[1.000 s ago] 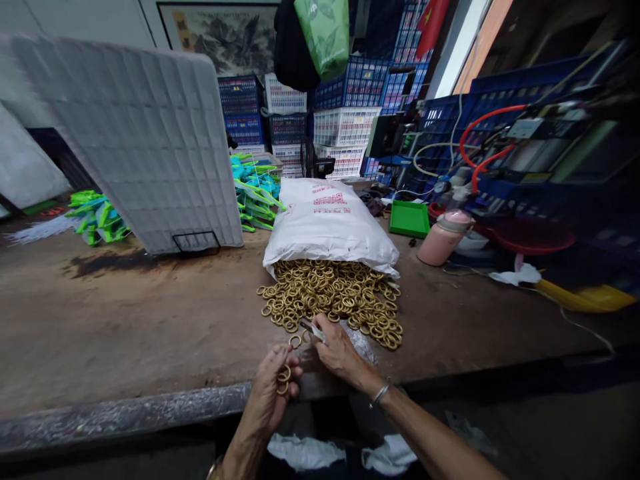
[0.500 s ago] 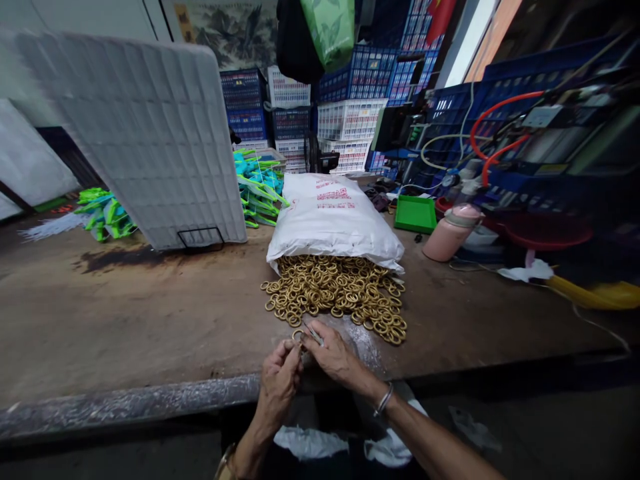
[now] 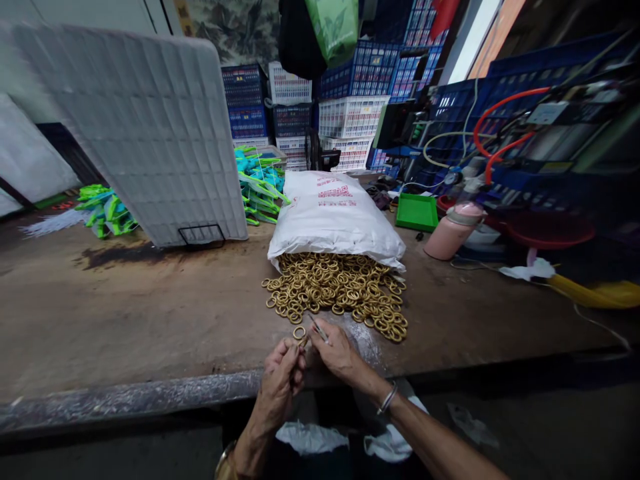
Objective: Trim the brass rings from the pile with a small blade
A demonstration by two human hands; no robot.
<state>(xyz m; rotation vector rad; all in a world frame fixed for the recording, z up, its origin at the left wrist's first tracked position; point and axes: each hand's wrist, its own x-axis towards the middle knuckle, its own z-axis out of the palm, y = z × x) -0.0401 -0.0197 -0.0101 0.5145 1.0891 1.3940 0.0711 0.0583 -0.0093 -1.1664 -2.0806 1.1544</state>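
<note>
Near the table's front edge, my left hand (image 3: 280,375) pinches a gold ring (image 3: 299,327) between thumb and fingers. Part of what seems a second ring shows just below it at the fingertips. Close by on the right, my right hand (image 3: 339,355) is closed around a small, thin tool with a pointed metal tip, perhaps a knife (image 3: 319,329); its lower end is hidden in the palm. Just beyond both hands lies a heap of gold rings (image 3: 330,287), spilling from the mouth of a white sack (image 3: 335,223) with red print.
To the left stands a large pale ribbed panel (image 3: 160,147) in a black wire stand. Blue and green plastic pieces (image 3: 257,187) lie behind it. A green tray (image 3: 416,213), a pink bottle (image 3: 454,231) and a red dish (image 3: 550,230) are at the right. Stacked crates (image 3: 353,117) fill the back.
My right hand and its tool have drawn slightly away from my left fingertips. The pinched ring now shows more fully. The whole view has shifted a little.
</note>
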